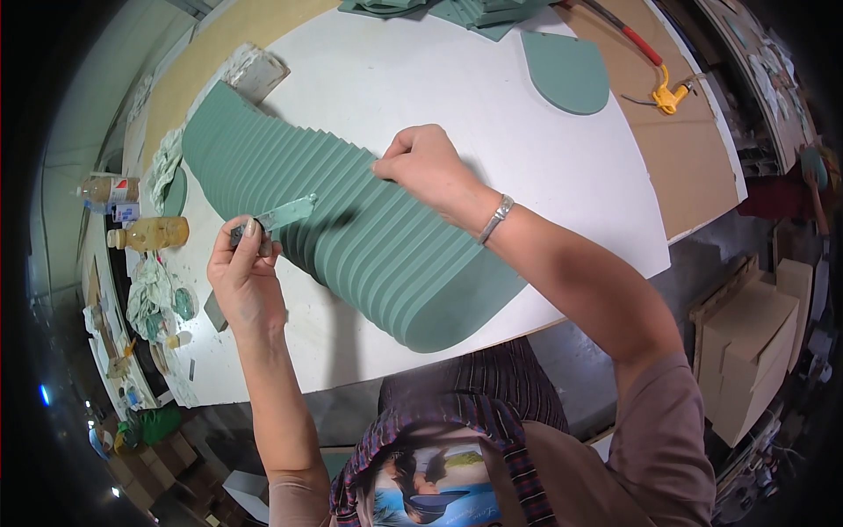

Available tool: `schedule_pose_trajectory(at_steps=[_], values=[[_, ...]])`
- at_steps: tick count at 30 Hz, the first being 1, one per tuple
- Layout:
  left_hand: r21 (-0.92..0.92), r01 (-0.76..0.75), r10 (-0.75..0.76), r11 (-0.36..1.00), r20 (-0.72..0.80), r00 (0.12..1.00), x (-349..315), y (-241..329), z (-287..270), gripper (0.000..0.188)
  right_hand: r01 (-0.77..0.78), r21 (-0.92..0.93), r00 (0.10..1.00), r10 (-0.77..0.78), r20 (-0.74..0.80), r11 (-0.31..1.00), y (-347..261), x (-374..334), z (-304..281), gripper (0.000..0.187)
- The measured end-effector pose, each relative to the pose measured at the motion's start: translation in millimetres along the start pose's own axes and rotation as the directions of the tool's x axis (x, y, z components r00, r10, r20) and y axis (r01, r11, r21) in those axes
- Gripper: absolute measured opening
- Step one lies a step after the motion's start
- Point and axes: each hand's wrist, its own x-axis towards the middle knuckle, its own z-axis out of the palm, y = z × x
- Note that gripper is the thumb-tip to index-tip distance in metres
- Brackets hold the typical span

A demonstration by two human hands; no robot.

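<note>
A long row of green, round-ended flat panels [465, 307] lies overlapped like fallen dominoes across the white table. In my left hand [246, 281] is a putty knife [288, 213], its blade smeared with pale green paste and held above the left edges of the row. My right hand [430, 171] is closed in a pinch at the upper right edge of one panel near the middle. Whether the fingertips grip that panel or something small is hidden. A white, paste-stained block [255, 72] stands by the far end of the row.
One loose green panel [566, 75] lies at the far right, near a yellow air gun [670, 97] on a red hose. More green panels [492, 13] are stacked at the back. At left are a bottle of yellowish liquid [154, 234] and stained rags [151, 294]. Cardboard boxes [751, 351] stand right.
</note>
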Motion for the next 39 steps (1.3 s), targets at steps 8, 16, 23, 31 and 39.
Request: schedule_pose_trajectory(at_steps=[8,16,23,31,39], values=[[0.029,-0.009,0.009,1.000,0.025,1.000,5.0,-1.8,4.0,0.010,0.012,0.052,1.000,-0.011,-0.018,0.999,4.5,0.7,1.6,0.017],[0.225,-0.044,0.026,0.973,0.079,0.997,19.8,-0.3,3.1,0.012,0.194,0.076,0.975,-0.201,0.100,0.978,-3.5,-21.9,-49.2,0.058],[0.387,-0.173,0.094,0.906,0.216,0.972,38.2,2.0,30.8,0.011,0.135,-0.006,0.934,-0.126,0.334,0.991,74.7,-96.2,-91.5,0.092],[0.560,-0.309,0.102,0.769,0.369,0.924,44.2,2.4,48.0,0.011,0.396,-0.282,0.908,-0.327,0.262,0.874,123.9,-109.4,-75.6,0.088],[0.587,-0.491,0.174,0.644,0.512,0.841,45.0,3.2,58.5,0.011,0.525,-0.403,0.851,-0.472,0.231,0.749,141.3,-105.8,-73.8,0.091]])
